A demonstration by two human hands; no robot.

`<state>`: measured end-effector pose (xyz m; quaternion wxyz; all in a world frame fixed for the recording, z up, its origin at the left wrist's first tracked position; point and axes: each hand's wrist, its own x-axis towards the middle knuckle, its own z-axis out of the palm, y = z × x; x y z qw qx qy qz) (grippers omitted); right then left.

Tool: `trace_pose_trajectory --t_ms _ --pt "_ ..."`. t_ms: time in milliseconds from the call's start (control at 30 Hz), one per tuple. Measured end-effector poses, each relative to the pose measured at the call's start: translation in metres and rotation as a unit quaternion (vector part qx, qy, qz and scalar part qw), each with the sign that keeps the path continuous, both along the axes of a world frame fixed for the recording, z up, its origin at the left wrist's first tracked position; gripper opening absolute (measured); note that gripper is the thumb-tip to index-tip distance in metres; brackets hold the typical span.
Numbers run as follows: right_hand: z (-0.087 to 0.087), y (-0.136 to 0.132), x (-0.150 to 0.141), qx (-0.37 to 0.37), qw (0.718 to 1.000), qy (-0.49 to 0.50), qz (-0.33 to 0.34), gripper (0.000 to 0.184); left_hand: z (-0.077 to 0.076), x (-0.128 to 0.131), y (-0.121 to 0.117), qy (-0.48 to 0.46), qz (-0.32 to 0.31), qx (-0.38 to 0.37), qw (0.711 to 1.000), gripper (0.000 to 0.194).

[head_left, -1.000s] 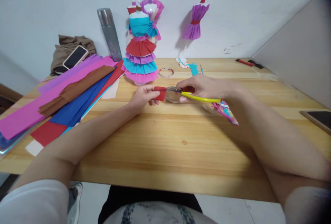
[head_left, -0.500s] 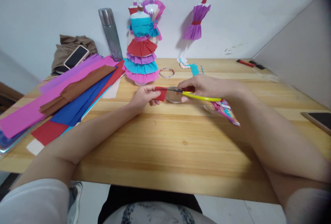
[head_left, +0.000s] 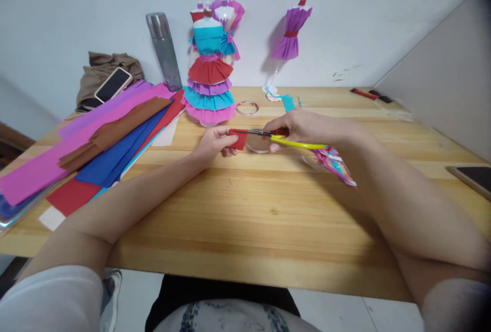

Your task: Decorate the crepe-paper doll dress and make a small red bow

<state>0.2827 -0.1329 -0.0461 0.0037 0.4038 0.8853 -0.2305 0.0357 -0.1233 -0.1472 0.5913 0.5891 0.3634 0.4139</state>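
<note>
Between the thumb and fingers of my left hand is a small folded piece of red crepe paper. My right hand grips scissors with a yellow handle. Their dark blades point left and lie across the paper's upper edge. Something dark red shows under the right fingers; I cannot tell whether it is the other handle or paper. A roll of clear tape lies just behind the paper, partly covered. Colourful paper scraps lie below my right wrist.
Strips of pink, brown, blue and red crepe paper cover the left side. Behind stand a steel flask, dress forms in ruffled paper and one in purple. Another tape roll and a phone lie on the table.
The yellow scissor handle has shifted very slightly in my right hand, and the blades lie a little further over the paper. My left hand has stayed nearly still.
</note>
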Motion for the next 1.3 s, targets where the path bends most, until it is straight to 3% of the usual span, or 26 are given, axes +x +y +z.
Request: trace_pose_trajectory --t_ms 267,600,967,1300 --pt "0.002 -0.001 0.000 -0.002 1.000 0.003 -0.021 0.059 -0.001 -0.002 0.002 -0.014 -0.029 0.007 0.999 0.039" --pt "0.000 -0.001 0.000 0.018 0.999 0.023 -0.038 0.044 -0.001 -0.004 0.004 -0.043 -0.056 0.005 0.998 0.059" --pt "-0.009 0.003 0.004 -0.004 0.999 0.038 -0.030 0.046 -0.001 -0.001 0.003 -0.031 -0.001 -0.016 0.999 0.036" --pt "-0.014 0.001 0.000 -0.012 0.998 0.053 -0.010 0.046 -0.001 -0.001 0.004 -0.035 -0.013 -0.032 0.999 0.030"
